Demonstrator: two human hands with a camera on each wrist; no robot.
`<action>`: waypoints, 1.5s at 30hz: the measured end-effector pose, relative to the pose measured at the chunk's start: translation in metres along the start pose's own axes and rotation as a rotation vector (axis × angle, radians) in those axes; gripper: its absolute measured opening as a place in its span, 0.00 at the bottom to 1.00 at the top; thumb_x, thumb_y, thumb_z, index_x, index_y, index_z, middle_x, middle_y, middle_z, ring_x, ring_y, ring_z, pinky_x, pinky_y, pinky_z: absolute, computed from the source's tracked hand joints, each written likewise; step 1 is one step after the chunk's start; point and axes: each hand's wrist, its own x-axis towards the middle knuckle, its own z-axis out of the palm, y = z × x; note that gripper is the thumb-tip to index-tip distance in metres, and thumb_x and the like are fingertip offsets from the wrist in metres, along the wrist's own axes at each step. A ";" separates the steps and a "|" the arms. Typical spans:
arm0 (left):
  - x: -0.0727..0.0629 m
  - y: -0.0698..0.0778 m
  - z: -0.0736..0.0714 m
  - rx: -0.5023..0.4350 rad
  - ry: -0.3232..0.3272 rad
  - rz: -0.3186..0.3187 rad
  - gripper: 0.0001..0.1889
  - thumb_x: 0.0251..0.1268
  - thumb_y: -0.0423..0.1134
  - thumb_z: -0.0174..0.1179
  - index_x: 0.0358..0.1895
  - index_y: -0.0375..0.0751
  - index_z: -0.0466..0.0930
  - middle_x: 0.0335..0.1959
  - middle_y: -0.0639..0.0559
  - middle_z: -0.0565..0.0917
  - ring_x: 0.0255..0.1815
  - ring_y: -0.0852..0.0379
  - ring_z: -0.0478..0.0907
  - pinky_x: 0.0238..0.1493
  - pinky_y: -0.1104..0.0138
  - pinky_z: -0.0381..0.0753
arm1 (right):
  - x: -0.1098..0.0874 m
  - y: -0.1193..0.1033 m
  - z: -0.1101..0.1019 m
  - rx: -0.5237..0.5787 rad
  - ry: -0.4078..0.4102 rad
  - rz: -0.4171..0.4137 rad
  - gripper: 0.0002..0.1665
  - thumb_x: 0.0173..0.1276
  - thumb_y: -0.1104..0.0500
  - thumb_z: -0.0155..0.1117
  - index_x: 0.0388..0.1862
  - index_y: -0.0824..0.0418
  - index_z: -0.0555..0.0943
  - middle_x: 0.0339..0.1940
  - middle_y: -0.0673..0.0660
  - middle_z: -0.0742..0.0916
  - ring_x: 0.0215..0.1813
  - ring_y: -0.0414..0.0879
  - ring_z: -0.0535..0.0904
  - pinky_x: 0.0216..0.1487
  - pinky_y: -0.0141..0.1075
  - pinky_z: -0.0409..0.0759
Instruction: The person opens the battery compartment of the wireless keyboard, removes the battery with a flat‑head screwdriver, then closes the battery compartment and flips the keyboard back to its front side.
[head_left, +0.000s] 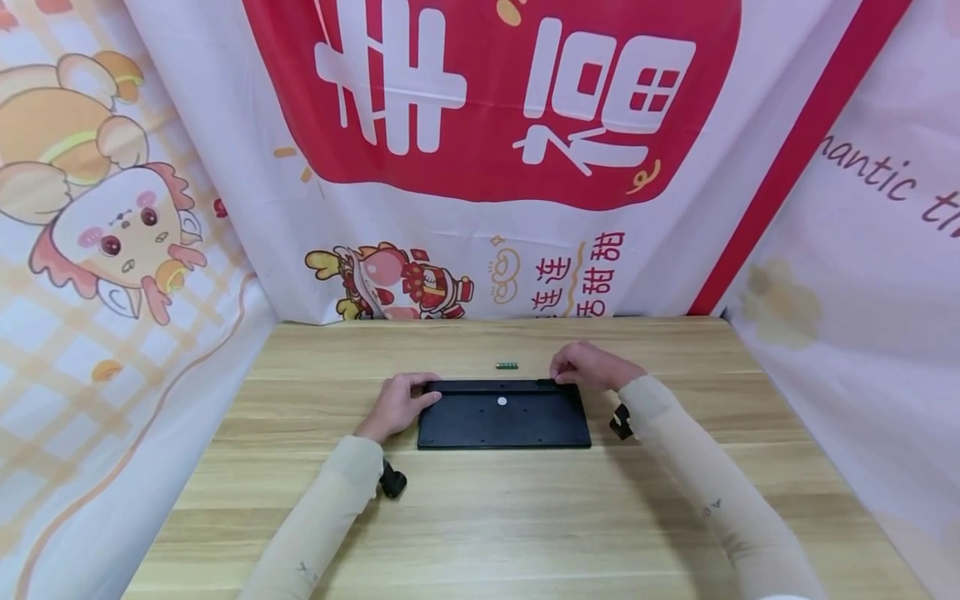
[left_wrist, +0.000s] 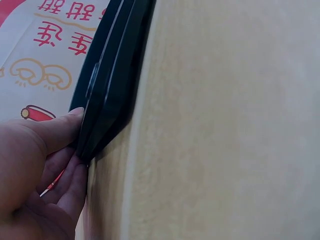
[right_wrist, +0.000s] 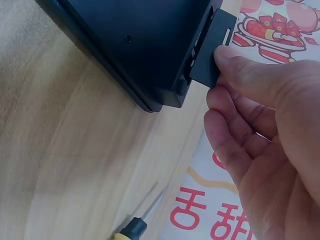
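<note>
A black keyboard (head_left: 502, 425) lies face down on the table, its underside with small screw holes and a round white sticker showing. At its left end, my left hand (head_left: 397, 407) grips the corner, thumb on top and fingers against the edge, as the left wrist view also shows. My right hand (head_left: 592, 365) is at the far right corner. Between thumb and fingers it pinches a small flat black battery cover (right_wrist: 212, 52) with a slot, held tilted beside the opening in the keyboard's raised rear ridge. Green batteries (head_left: 507, 366) lie just behind the keyboard.
A screwdriver (right_wrist: 134, 229) with a yellow and black handle lies on the wooden table (head_left: 495, 517) in the right wrist view. Printed cloth (head_left: 487, 225) hangs at the table's back edge and along both sides.
</note>
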 end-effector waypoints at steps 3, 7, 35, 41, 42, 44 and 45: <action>0.000 0.001 0.000 -0.002 -0.003 -0.003 0.16 0.72 0.41 0.70 0.60 0.49 0.89 0.62 0.47 0.89 0.67 0.45 0.83 0.68 0.48 0.81 | 0.001 0.001 0.002 0.010 -0.008 0.020 0.06 0.77 0.64 0.66 0.38 0.61 0.88 0.33 0.51 0.87 0.35 0.40 0.77 0.43 0.36 0.80; 0.001 0.001 -0.001 -0.005 -0.004 -0.010 0.16 0.72 0.42 0.70 0.60 0.49 0.89 0.62 0.47 0.89 0.67 0.45 0.83 0.68 0.48 0.81 | 0.003 0.004 0.005 0.019 -0.015 0.051 0.06 0.77 0.63 0.66 0.39 0.59 0.88 0.34 0.50 0.87 0.37 0.41 0.78 0.44 0.36 0.81; 0.000 0.003 -0.003 0.005 0.002 -0.009 0.16 0.72 0.41 0.70 0.60 0.48 0.89 0.61 0.46 0.89 0.66 0.44 0.83 0.67 0.47 0.82 | -0.008 -0.008 0.020 -0.298 0.127 -0.075 0.11 0.68 0.55 0.78 0.47 0.57 0.93 0.43 0.53 0.91 0.44 0.43 0.85 0.51 0.40 0.89; 0.000 0.004 -0.002 -0.001 0.002 -0.020 0.15 0.71 0.41 0.71 0.59 0.49 0.89 0.61 0.46 0.89 0.66 0.45 0.83 0.67 0.48 0.81 | -0.010 -0.008 0.023 -0.332 0.157 -0.072 0.12 0.66 0.56 0.80 0.47 0.56 0.93 0.43 0.52 0.91 0.44 0.43 0.86 0.51 0.40 0.90; 0.000 0.003 -0.002 0.002 0.001 -0.017 0.15 0.71 0.41 0.71 0.59 0.49 0.89 0.61 0.46 0.89 0.66 0.45 0.83 0.67 0.48 0.81 | -0.010 -0.008 0.024 -0.326 0.162 -0.068 0.11 0.66 0.57 0.80 0.47 0.56 0.94 0.42 0.52 0.90 0.43 0.43 0.86 0.50 0.39 0.90; 0.000 0.002 -0.001 0.006 0.000 -0.014 0.15 0.72 0.41 0.70 0.59 0.49 0.89 0.61 0.46 0.89 0.66 0.45 0.83 0.67 0.48 0.81 | -0.009 -0.008 0.025 -0.315 0.166 -0.057 0.10 0.66 0.58 0.80 0.45 0.55 0.94 0.39 0.51 0.90 0.40 0.41 0.85 0.46 0.36 0.89; 0.000 0.002 -0.001 0.009 0.000 -0.012 0.15 0.72 0.41 0.70 0.59 0.49 0.89 0.61 0.46 0.89 0.66 0.44 0.83 0.67 0.47 0.82 | -0.009 -0.008 0.026 -0.314 0.167 -0.055 0.09 0.66 0.58 0.80 0.45 0.55 0.94 0.38 0.51 0.89 0.39 0.40 0.84 0.44 0.34 0.88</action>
